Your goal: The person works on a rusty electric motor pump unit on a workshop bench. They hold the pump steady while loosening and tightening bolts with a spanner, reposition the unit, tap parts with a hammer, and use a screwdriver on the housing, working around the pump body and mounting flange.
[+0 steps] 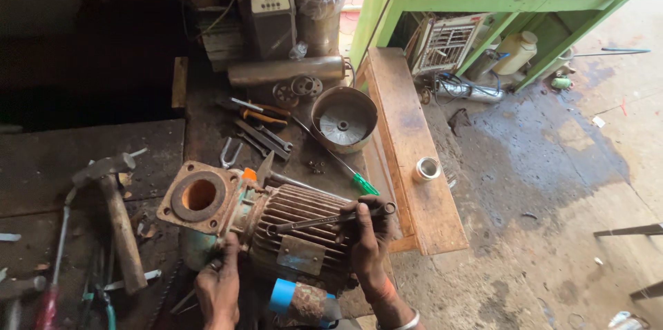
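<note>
A greasy electric motor pump (290, 223) with a ribbed dark body and a rusty square flange (199, 195) lies on the workbench in front of me. My right hand (369, 237) grips a long double-ended spanner (324, 219) that lies across the ribs. My left hand (219, 281) rests low on the pump casing near the flange; whether it holds a small part is hidden. A blue-taped pipe stub (300, 300) pokes out just below the motor.
A hammer (117, 216) and screwdrivers lie at left. Pliers, spanners and a green-handled screwdriver (345, 167) lie behind the motor, beside a round metal fan cover (343, 119). A wooden plank (411, 150) with a small metal ring (427, 168) runs along the right; a green table (483, 2) stands behind.
</note>
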`<action>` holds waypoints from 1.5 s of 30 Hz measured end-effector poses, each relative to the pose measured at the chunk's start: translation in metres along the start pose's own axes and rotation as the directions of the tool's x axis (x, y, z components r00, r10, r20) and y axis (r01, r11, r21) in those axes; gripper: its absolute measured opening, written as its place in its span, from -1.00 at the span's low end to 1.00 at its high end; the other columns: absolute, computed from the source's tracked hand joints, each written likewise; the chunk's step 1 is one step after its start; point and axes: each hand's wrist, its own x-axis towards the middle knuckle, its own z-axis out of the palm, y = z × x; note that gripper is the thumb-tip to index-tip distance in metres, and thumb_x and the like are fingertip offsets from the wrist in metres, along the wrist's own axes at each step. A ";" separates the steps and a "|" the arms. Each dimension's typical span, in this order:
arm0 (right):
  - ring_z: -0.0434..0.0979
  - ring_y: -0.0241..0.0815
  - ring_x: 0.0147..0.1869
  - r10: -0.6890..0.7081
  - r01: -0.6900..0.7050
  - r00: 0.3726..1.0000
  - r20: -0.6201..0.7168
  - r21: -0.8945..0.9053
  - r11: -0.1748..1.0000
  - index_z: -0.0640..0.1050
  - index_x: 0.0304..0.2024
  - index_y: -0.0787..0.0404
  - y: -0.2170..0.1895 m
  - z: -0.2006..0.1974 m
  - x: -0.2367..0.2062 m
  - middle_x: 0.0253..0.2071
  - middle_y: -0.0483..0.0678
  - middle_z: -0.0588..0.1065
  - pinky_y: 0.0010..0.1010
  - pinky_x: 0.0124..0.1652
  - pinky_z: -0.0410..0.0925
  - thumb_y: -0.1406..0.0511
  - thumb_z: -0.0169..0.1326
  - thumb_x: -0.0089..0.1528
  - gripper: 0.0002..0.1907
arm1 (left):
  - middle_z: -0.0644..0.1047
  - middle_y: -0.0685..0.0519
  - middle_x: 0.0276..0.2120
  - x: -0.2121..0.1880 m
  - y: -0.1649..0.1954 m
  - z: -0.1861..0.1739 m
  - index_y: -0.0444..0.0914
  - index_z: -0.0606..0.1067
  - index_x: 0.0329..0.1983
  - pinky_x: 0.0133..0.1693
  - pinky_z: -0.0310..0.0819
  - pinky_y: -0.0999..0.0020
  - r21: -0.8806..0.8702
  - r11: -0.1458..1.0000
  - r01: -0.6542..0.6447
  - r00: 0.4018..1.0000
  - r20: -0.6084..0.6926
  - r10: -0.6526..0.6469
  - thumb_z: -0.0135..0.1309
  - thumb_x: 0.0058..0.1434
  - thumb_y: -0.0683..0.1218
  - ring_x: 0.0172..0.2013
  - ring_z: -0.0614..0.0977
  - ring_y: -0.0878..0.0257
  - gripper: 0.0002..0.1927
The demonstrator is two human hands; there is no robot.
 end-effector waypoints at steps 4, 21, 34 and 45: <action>0.56 -0.22 -0.45 -0.024 0.024 1.000 0.002 -0.011 1.000 0.38 0.02 0.27 0.000 0.000 0.000 -0.27 0.08 0.54 -0.49 -0.57 0.38 0.32 -0.06 0.40 -0.82 | 0.71 0.06 -0.25 -0.005 -0.007 0.001 -0.31 0.68 -0.16 -0.01 0.42 0.47 -0.306 0.946 -0.107 0.990 0.054 0.129 0.26 0.16 0.04 -0.15 0.64 0.41 -0.66; 0.57 -0.20 -0.42 0.000 0.000 1.000 0.006 -0.007 1.000 0.37 0.03 0.24 -0.002 -0.002 -0.007 -0.26 0.05 0.52 -0.48 -0.53 0.40 0.32 -0.05 0.41 -0.83 | 0.63 -0.03 -0.40 -0.002 -0.024 -0.007 -0.35 0.65 -0.22 -0.24 0.40 0.32 0.045 0.986 -0.163 0.986 -0.006 0.164 0.25 0.32 0.08 -0.33 0.50 0.32 -0.64; 0.58 -0.23 -0.33 -0.007 0.007 1.000 -0.011 -0.001 1.000 0.34 0.09 0.22 -0.004 -0.004 -0.018 -0.24 0.04 0.53 -0.42 -0.37 0.48 0.34 -0.05 0.46 -0.83 | 0.63 -0.02 -0.20 0.011 -0.003 0.017 -0.39 0.60 -0.10 -0.13 0.60 0.31 -0.294 0.955 -0.037 0.999 -0.009 0.036 0.29 0.26 0.03 -0.26 0.63 0.30 -0.62; 0.55 -0.23 -0.40 -0.049 0.049 0.999 -0.002 -0.025 0.999 0.36 0.10 0.25 -0.006 0.000 -0.017 -0.25 0.04 0.52 -0.48 -0.47 0.40 0.35 -0.04 0.47 -0.83 | 0.51 0.03 -0.29 -0.036 -0.002 0.007 -0.46 0.60 -0.20 -0.29 0.31 0.28 -0.179 0.978 -0.108 0.992 -0.088 0.093 0.28 0.35 0.08 -0.33 0.40 0.30 -0.56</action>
